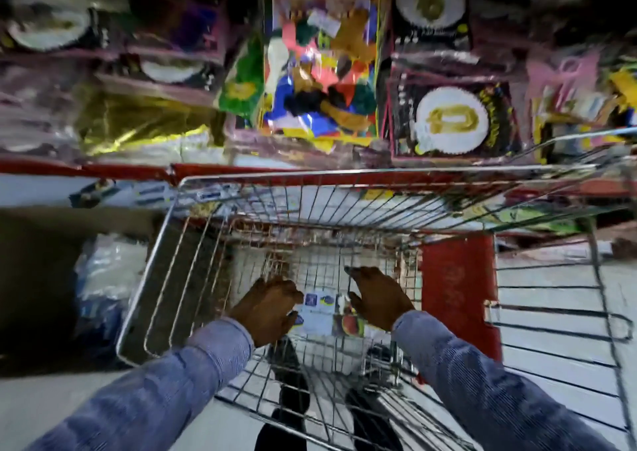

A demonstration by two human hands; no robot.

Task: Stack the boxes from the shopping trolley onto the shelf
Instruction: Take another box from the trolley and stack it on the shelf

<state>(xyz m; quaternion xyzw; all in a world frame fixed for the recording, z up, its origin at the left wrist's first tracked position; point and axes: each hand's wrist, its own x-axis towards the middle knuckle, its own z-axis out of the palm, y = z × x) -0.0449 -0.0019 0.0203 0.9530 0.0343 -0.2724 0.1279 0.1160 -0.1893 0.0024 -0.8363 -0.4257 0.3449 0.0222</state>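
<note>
Both hands reach down into the wire shopping trolley (179,209), blue sleeves (193,357) covering the forearms. Between them, low in the basket, lies a pale box (319,311) with blue marks and a fruit picture at its near right corner. The left hand (267,307) rests at the box's left edge, fingers curled down; the blur hides whether it is gripping. The right hand (377,295) sits at the box's right edge with fingers loosely spread, thumb toward the box. Beyond the trolley runs a shelf with a red front edge (103,169), crowded with bright party packets (320,68).
</note>
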